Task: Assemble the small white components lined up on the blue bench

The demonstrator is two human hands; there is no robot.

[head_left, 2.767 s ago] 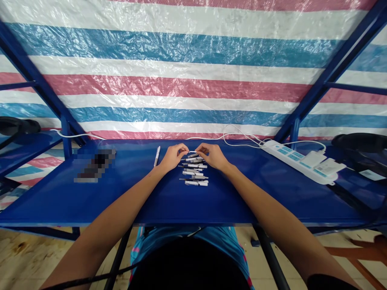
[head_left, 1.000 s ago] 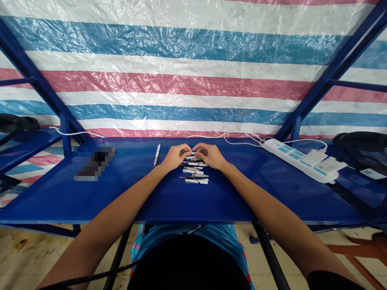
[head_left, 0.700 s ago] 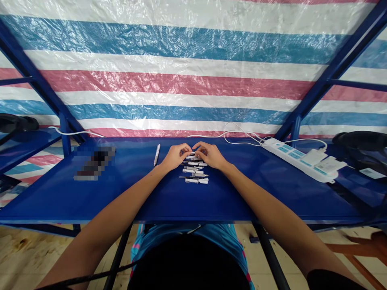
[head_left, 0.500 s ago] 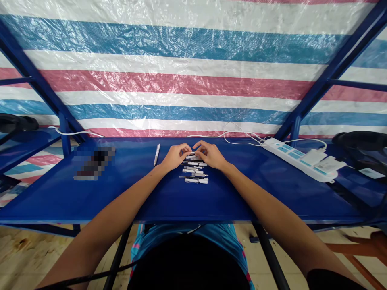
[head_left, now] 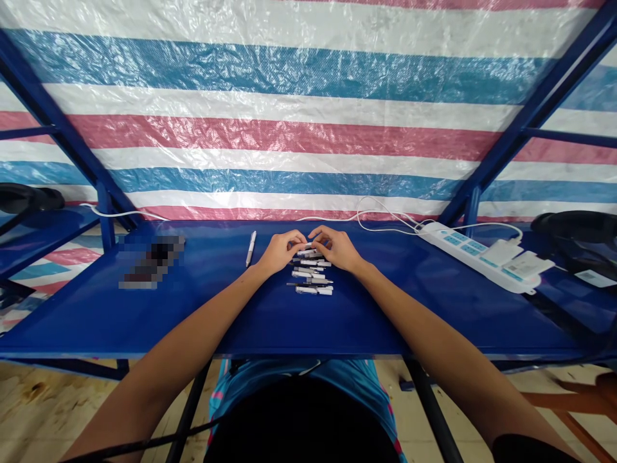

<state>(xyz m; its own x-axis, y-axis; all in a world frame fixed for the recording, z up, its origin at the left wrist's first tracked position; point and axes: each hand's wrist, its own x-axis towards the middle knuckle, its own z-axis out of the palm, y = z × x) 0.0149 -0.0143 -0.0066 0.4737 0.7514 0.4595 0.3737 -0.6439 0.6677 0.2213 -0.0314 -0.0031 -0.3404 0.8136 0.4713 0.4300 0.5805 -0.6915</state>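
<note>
My left hand (head_left: 284, 251) and my right hand (head_left: 337, 247) meet at the far end of a row of pen parts, thumbs and fingers pinched. Between their fingertips shows a small white pen part (head_left: 309, 245), mostly covered by the fingers. Toward me, several white pen barrels, dark refills and clear-tipped pieces lie crosswise on the blue table (head_left: 318, 328). The nearest of these is a white pen barrel (head_left: 314, 290). Left of my left hand, apart from the row, a whole white pen (head_left: 251, 249) lies pointing away from me.
On the right, a white power strip (head_left: 477, 257) with plugged-in white adapters lies at a slant, its cable (head_left: 385, 218) looping along the back edge. A blurred-out object (head_left: 152, 262) rests on the left. Behind the table hangs a striped plastic sheet (head_left: 299, 135) between blue metal posts.
Both hands keep their pinch at the far end of the row, nearly unmoved. The whole view has shifted slightly.
</note>
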